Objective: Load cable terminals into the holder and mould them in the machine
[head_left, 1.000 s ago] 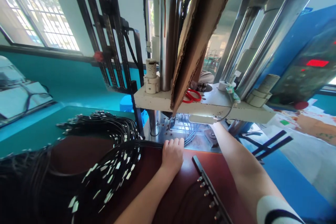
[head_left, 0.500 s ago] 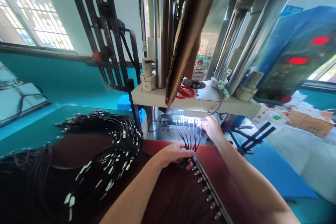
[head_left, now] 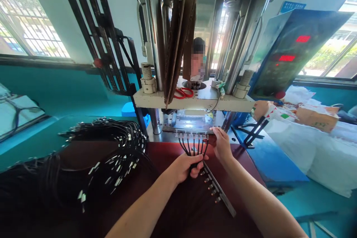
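Observation:
My left hand is closed around several black cables, which fan out from it toward the press. Their far ends sit in a row along a narrow metal bar at the press's front edge. At that bar's right end, my right hand grips it between thumb and fingers. Just below my left hand, a second metal bar with a row of small metal connector ends lies slanted on the dark red table. Part of this bar's far end is hidden by my left hand.
The press stands ahead, with thick steel posts, a cardboard sheet and red-handled scissors on its plate. A large heap of black cables lies left. A blue control box and white sacks are at right.
The metal bar with the cables has come out from under the press toward me, both hands moving with it. My view has shifted, and a person now shows behind the press.

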Motion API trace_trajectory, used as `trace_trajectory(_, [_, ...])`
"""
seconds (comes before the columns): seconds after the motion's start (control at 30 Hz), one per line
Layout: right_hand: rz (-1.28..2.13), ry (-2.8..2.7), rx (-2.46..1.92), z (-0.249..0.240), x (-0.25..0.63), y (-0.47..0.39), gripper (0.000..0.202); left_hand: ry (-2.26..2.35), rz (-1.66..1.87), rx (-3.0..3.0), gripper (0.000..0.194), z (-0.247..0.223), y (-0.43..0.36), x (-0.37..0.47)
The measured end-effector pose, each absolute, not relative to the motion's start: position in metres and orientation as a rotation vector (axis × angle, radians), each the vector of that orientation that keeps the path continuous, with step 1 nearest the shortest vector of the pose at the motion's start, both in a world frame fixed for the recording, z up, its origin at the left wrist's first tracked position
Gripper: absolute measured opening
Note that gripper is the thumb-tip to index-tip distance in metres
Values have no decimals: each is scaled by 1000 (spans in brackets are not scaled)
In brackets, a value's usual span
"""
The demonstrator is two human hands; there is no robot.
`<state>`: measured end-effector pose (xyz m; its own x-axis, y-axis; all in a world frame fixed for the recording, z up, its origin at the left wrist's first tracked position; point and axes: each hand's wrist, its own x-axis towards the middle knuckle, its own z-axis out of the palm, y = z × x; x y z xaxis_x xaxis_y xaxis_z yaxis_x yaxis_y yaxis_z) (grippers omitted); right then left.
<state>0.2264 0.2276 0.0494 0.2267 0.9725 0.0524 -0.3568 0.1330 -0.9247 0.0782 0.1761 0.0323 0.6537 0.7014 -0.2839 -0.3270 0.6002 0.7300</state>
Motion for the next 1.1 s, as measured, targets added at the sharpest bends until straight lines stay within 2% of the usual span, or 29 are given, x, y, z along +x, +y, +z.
trace_trajectory(0.3, [1228,-711,-973,34,231,214,21,636,597,694,23,31,148,77])
trace_trajectory(0.43, [1188,-588,-1004,36,258,219,19,629,460,800,30,25,114,74])
trace_trajectory(0.57, [1101,-584,-1039,38,298,216,14,606,541,751,33,23,97,73])
trace_trajectory(0.87, [1154,-635,-1227,11,363,156,25,603,566,764,33,27,102,76])
trace_trajectory(1.0, [1184,-942,-1371,3,389,140,38,641,565,773,34,20,102,79])
trace_trajectory(1.1, [782,-1499,-1631,-4,406,140,27,648,589,776,34,23,104,79])
